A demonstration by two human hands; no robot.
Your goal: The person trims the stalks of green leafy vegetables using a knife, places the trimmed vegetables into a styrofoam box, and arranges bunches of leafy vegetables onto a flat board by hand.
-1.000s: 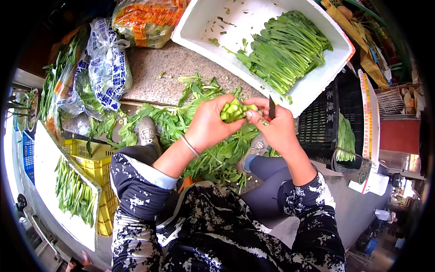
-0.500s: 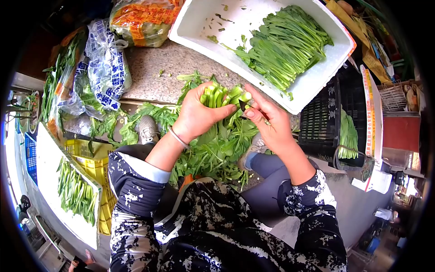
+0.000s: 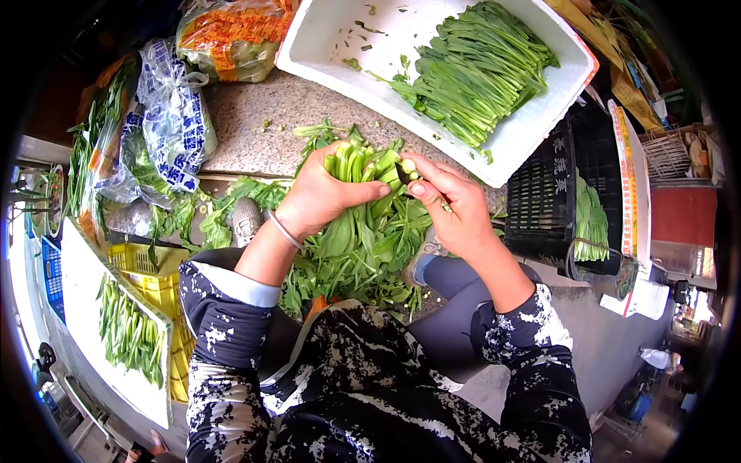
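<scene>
My left hand is closed round a bunch of leafy greens, its pale cut stem ends pointing up and away from me. In my right hand is a small knife; the dark blade lies against a stem end at the right of the bunch, between thumb and fingers. Most of the knife's handle is hidden in the palm. Below both hands a heap of loose greens spreads between my shoes. Just beyond them, a white foam box holds neatly laid greens.
Plastic bags of vegetables stand at the upper left, beside a granite slab. A white foam container with greens leans near a yellow crate on the left. To the right is a black crate with more greens.
Both hands have shifted slightly left in view with the bunch, and the surroundings have drifted a little left and up too. The blade remains at the stem ends.
</scene>
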